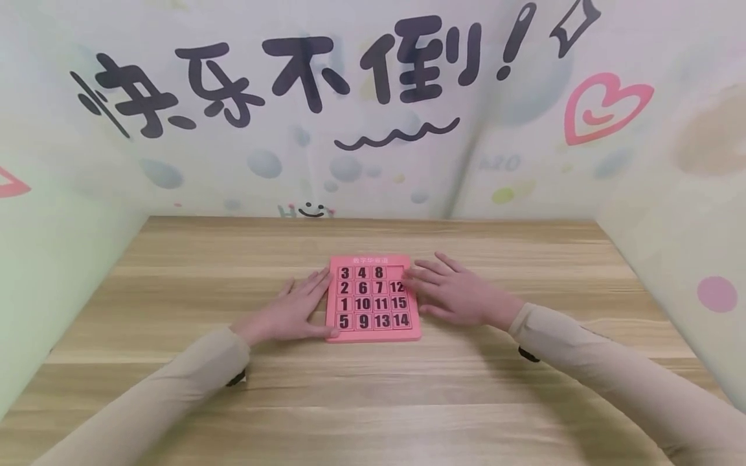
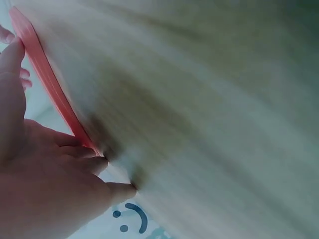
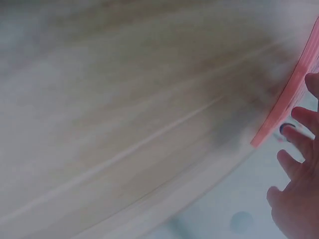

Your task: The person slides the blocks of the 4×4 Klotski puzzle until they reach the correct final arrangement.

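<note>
A pink number sliding puzzle (image 1: 375, 336) lies flat on the wooden table. Its top row reads 3, 4, 8, with an empty slot (image 1: 396, 270) at the right end; below come rows 2-6-7-12, 1-10-11-15 and 5-9-13-14. My left hand (image 1: 297, 309) rests along the puzzle's left edge, thumb at the lower left corner and fingers stretched up the side. In the left wrist view these fingers touch the pink edge. From the right, my right hand (image 1: 457, 292) reaches with spread fingers to the puzzle's right border, its fingertips beside the 12 tile (image 1: 397, 287) and the slot.
The wooden table (image 1: 373, 408) runs back to a white wall (image 1: 373, 181) with dark lettering and a smiley. Patterned side walls (image 1: 693, 213) flank it on both sides. Both forearms wear light sleeves, with a dark band at each wrist.
</note>
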Available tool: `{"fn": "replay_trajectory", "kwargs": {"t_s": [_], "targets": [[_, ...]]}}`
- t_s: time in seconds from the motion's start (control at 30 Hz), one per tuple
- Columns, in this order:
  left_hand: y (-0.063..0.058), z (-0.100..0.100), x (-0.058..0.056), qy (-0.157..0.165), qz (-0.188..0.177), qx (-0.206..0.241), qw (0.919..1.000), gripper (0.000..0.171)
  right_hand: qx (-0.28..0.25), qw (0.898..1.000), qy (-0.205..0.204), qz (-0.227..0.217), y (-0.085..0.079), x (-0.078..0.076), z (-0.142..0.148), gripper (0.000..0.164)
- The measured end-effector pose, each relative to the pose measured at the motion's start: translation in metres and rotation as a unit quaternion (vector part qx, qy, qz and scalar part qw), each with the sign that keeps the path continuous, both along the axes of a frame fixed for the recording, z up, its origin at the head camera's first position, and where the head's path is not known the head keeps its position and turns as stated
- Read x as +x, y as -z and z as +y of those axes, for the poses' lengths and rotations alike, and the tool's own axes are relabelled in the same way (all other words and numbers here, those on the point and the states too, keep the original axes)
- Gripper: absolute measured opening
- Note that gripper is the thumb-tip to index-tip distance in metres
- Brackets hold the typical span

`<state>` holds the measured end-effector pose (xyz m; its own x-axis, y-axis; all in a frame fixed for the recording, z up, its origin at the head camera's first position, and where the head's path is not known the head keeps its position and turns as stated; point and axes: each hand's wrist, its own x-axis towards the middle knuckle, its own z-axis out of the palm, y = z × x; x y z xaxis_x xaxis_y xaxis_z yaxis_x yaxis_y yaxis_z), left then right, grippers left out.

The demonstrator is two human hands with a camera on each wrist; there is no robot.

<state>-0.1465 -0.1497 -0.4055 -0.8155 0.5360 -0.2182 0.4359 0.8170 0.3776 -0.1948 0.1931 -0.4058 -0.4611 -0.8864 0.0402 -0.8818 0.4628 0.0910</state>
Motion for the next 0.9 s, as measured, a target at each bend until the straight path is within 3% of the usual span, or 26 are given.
{"fn": "replay_trajectory", "kwargs": {"t_s": [0.2, 0.63, 0.77, 0.9], "targets": [[0.002, -0.005, 0.004, 0.020, 0.020, -0.008, 0.9996, 0.109, -0.005, 1.000, -0.021, -0.010, 0.000, -0.001, -0.014, 0.057], [0.016, -0.011, 0.014, 0.040, 0.086, -0.017, 0.9954, 0.105, -0.028, 0.996, -0.006, -0.082, 0.002, -0.002, -0.035, 0.054], [0.015, -0.010, 0.012, 0.040, 0.084, -0.007, 0.9957, 0.105, -0.027, 0.996, 0.006, -0.088, 0.005, -0.004, -0.036, 0.054], [0.010, -0.007, 0.007, 0.034, 0.051, -0.008, 0.9981, 0.108, -0.024, 0.996, 0.013, -0.089, 0.008, -0.006, -0.034, 0.053]]}}
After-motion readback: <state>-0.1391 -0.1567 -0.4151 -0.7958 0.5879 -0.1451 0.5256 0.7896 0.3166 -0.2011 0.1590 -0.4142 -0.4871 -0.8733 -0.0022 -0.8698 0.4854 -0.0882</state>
